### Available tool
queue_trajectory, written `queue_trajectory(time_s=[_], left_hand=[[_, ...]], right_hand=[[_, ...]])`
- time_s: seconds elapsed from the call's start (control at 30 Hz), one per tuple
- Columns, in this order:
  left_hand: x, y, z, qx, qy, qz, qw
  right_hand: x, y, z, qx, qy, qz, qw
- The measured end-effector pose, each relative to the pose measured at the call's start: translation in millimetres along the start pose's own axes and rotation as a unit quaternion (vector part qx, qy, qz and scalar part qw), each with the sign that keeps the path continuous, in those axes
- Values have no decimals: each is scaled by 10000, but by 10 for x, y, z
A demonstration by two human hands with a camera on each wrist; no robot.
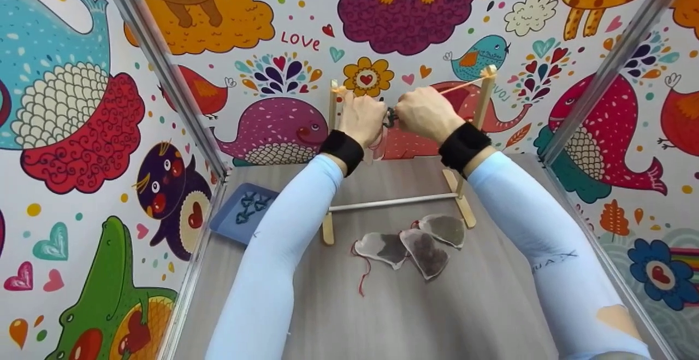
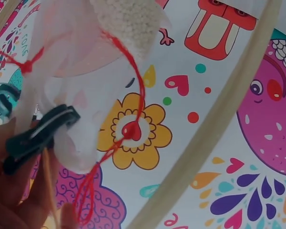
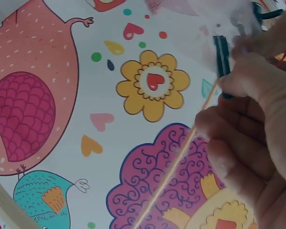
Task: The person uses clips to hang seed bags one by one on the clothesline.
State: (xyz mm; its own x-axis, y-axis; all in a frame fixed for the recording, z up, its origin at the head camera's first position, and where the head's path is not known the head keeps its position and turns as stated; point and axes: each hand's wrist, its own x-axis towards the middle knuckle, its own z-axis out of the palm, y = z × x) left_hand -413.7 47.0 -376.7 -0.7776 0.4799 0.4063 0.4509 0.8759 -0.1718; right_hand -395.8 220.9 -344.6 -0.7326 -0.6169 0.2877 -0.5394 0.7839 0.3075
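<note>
Both hands meet at a pale cord (image 3: pixel 169 179) tied between two wooden posts. My left hand (image 1: pixel 363 117) pinches a dark green clip (image 2: pixel 43 138) at the cord, against a sheer white mesh pouch (image 2: pixel 81 114). White granules (image 2: pixel 128 21) fill part of the pouch, and a red drawstring (image 2: pixel 142 90) dangles from it. My right hand (image 1: pixel 428 111) grips another dark green clip (image 3: pixel 222 62) beside it, thumb on one end. In the head view the hands hide most of the clips and pouch.
Three mesh pouches (image 1: pixel 426 253) with darker filling lie on the grey table (image 1: pixel 349 322). A blue tray (image 1: pixel 226 226) at left holds several green clips (image 1: pixel 248 201). The wooden stand has a white crossbar (image 1: pixel 393 202) and feet (image 1: pixel 460 199). Patterned walls and metal posts (image 1: pixel 164 70) enclose the table.
</note>
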Motion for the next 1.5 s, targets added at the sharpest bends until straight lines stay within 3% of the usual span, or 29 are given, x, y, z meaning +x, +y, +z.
queue_trajectory(time_s=[0.2,0.37,0.63,0.73,0.87,0.93,1.03,1.13,1.27,1.4,1.5], left_hand=[[-15,-37,25,-205,209,116,9995],[-55,-21,34,-367,296,124,9988],[-144,7,3,-681,719,415,9942],[-237,3,-14,-1136,1060,591,9861],[-458,-23,-18,-1920,1609,789,9649],[-594,-62,0,-2167,1789,887,9556],[-813,-178,88,-2301,1878,898,9506],[-1021,-355,231,-2282,1744,588,9560],[-1228,-629,437,-2163,1492,-239,9646],[-1407,-938,698,-2025,1416,-1015,9637],[-1551,-1225,953,-1876,1319,-1482,9620]], right_hand=[[-22,78,45,152,26,-9,9999],[-126,102,143,262,234,292,9990],[-346,17,409,575,1015,916,9889],[-416,-26,508,780,1371,1081,9816],[-539,-57,649,1062,1663,1438,9697],[-626,-58,731,1200,1640,1682,9646],[-774,-45,872,1389,1285,2065,9600],[-938,-20,1031,1475,709,2367,9577],[-1165,-6,1244,1517,-41,2596,9537],[-1377,-44,1450,1633,-528,2690,9477],[-1498,-66,1568,1674,-629,2693,9463]])
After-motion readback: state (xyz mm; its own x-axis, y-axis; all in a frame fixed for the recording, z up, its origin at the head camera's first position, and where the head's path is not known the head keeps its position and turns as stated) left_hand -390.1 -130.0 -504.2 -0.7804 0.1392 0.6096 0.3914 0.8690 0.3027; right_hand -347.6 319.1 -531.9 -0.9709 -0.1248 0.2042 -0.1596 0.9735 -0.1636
